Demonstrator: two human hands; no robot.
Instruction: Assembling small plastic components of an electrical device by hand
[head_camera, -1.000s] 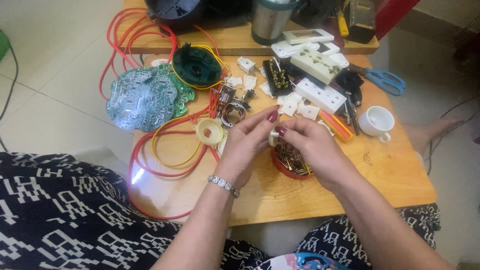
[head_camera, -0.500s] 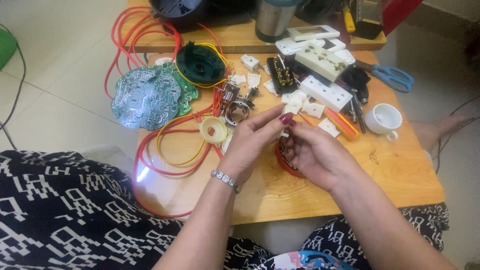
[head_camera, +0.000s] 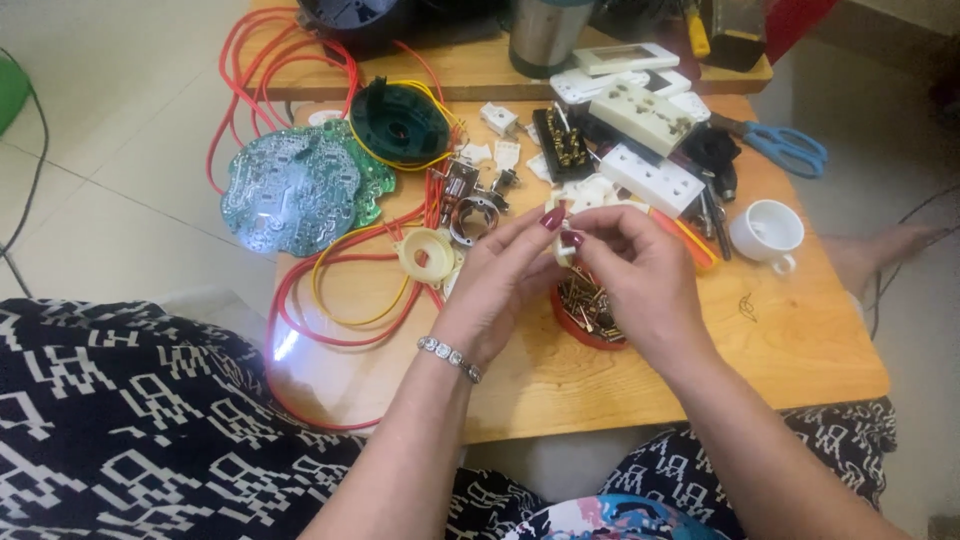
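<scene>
A wooden worktop (head_camera: 780, 350) is being used as the base for a spread of electrical parts. Toward its far left corner a green circuit board (head_camera: 295, 188) is lying partly over the edge, with red wires (head_camera: 330, 320) looping off the left edge and back. White socket strips (head_camera: 650, 150) are being kept near the far edge, blue scissors (head_camera: 790, 148) at the far right corner, and a white cup (head_camera: 767, 232) near the right edge.

At the middle of the worktop, a small white plastic part (head_camera: 563, 245) is being pinched between both hands, just above a red dish of brass screws (head_camera: 590, 312). The left hand (head_camera: 505, 280) is being closed on it with thumb and forefinger; the right hand (head_camera: 640, 270) is being curled around it from the other side.

The part could be dropped into the dish, or the screws scattered, if the dish is being nudged by a wrist, judging by how close they are. The overhanging circuit board could be pulled down by a snagged wire.

Most of the white part is being hidden by the fingers, so its shape cannot be told. Items along the far edge are being cut off.
</scene>
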